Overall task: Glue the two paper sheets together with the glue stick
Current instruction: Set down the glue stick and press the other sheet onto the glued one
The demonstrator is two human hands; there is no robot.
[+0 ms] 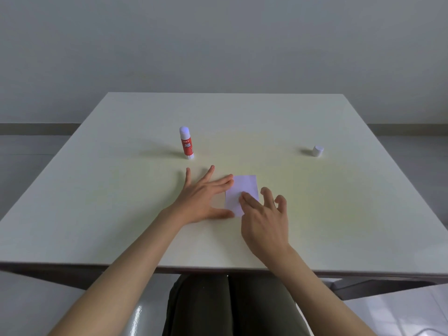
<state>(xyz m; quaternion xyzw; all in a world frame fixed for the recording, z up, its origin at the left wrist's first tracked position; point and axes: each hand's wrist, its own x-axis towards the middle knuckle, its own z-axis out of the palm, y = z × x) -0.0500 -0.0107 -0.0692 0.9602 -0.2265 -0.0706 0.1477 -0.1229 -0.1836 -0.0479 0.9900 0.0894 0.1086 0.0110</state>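
Pressing the paper flat, just nearer than the uncapped glue stick, goes best with the left hand splayed steadying its edge while right fingers, spread and empty, smooth outward.

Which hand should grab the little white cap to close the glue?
Probably the right hand: the cap sits on its side, while the left hand pins the paper nearer the glue stick.

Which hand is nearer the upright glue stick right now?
Left. The left hand lies flat just in front of the glue stick, fingertips short of its base. The right hand presses the paper, farther to the stick's right and nearer the person.
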